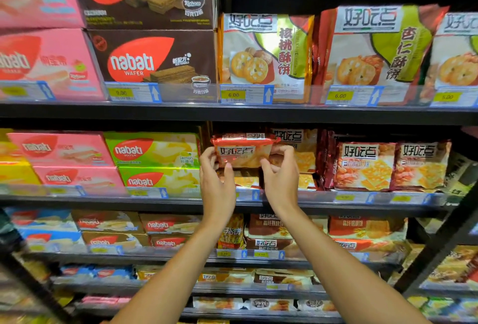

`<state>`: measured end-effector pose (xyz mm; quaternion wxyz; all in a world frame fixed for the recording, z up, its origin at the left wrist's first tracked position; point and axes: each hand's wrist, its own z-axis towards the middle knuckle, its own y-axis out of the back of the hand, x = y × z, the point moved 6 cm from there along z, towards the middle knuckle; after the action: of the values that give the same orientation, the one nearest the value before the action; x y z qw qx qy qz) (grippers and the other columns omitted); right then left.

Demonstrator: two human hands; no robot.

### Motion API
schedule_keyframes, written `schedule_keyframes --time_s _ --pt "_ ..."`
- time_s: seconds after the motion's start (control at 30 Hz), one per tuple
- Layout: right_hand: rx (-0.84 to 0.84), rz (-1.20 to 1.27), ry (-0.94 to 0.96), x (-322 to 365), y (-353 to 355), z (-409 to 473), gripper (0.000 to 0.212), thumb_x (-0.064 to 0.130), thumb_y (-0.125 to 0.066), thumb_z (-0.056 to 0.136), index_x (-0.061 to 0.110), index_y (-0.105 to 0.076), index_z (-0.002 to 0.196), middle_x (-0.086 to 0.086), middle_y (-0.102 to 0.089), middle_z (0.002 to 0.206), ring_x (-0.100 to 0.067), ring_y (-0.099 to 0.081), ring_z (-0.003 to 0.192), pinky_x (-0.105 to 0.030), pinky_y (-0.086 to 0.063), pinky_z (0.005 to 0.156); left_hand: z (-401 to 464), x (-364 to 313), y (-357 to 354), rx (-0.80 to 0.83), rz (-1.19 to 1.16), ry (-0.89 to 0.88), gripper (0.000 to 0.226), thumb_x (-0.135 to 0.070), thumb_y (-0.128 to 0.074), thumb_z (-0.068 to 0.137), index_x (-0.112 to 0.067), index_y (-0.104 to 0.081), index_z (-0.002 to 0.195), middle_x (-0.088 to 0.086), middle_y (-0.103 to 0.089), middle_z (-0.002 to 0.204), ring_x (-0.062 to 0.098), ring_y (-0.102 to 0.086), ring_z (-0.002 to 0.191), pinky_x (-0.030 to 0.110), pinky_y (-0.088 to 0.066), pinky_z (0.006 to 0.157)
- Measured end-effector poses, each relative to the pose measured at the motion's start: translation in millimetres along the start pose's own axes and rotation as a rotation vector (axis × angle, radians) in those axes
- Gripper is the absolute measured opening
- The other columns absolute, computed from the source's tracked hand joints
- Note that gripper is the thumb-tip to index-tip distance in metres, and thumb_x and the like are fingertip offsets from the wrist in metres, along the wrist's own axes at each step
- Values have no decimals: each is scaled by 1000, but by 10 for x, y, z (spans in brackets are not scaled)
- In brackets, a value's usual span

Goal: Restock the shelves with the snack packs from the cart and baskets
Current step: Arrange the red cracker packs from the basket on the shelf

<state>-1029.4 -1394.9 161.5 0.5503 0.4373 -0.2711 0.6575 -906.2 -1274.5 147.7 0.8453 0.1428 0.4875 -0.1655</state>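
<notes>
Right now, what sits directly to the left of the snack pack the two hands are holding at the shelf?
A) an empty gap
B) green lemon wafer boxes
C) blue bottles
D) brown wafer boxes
B: the pack, held between the left hand and right hand, is level with the stacked green wafer boxes just to its left.

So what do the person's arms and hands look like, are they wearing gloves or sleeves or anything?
Nothing is worn that this view shows. Both forearms are bare from the bottom edge of the picture up to the wrists, with no sleeves or cuffs in sight. The left hand and the right hand have no gloves, and no rings, watch or bracelets show. The fingernails look short and unpainted.
</notes>
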Motion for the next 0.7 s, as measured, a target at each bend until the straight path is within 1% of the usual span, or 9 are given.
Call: schedule_keyframes --time_s 0.07,0.17,0.23,0.3,0.37,0.4,0.5,0.57,0.7 --pt "23 -58 -27 -57 -43 55 21 22 -64 98 23 -44 105 3 -60 115 -8 -69 98 -14 -55 68 18 88 -65 23 80 13 55 -25 -51 105 -30 -27 154 -2 -36 155 13 -43 138 32 -43 110" --pt "58 -170 -52 -191 -106 109 15 19 -63 99 18 -48 97 0 -59 106 -12 -69 99 -22 -59 72 41 136 -204 147 248 63 65 -30 -47 106 -14 -13 160 0 -11 163 19 -26 147 30 -31 115" --pt "100 -211 -22 -232 -152 118 11 20 -63 98 17 -53 99 -1 -59 107 -13 -68 101 -28 -60 81 88 148 -295 268 360 46 59 -29 -48 105 -8 -21 153 9 -22 151 26 -32 139 34 -36 111" --pt "178 -278 8 -244 -194 117 13 24 -65 97 17 -57 104 0 -58 109 -13 -65 104 -32 -59 89 135 172 -355 369 471 -1 40 -29 -50 103 -9 -36 135 8 -32 130 27 -38 126 39 -41 103" --pt "250 -372 48 -234 -177 96 19 27 -65 96 16 -59 111 2 -57 108 -13 -61 104 -33 -56 92 139 212 -382 455 602 -46 30 -32 -47 103 -11 -45 124 6 -34 123 28 -34 124 42 -38 104" --pt "270 -385 75 -226 -135 72 23 27 -66 96 16 -59 116 3 -56 109 -12 -59 106 -33 -54 94 124 231 -388 488 676 -80 33 -35 -46 103 -11 -47 126 6 -36 122 28 -33 124 42 -36 105" --pt "309 -411 110 -243 97 -56 44 30 -62 99 21 -53 141 3 -50 138 -12 -47 131 -31 -43 111 41 255 -364 530 828 -181 53 -44 -43 103 -16 -39 149 8 -36 140 34 -25 139 46 -28 117" --pt "305 -580 172 -277 294 -117 47 38 -55 101 26 -49 147 5 -39 153 -12 -30 145 -32 -31 118 -24 268 -352 552 871 -230 57 -49 -38 105 -24 -32 156 6 -28 158 35 -12 151 48 -15 124" --pt "371 -987 203 -397 491 -125 67 65 -22 99 28 -45 149 -2 -33 161 -28 -20 152 -46 -18 124 -59 266 -420 608 987 -321 57 -55 -26 106 -28 -33 155 -2 -28 161 30 -16 151 45 -14 123"
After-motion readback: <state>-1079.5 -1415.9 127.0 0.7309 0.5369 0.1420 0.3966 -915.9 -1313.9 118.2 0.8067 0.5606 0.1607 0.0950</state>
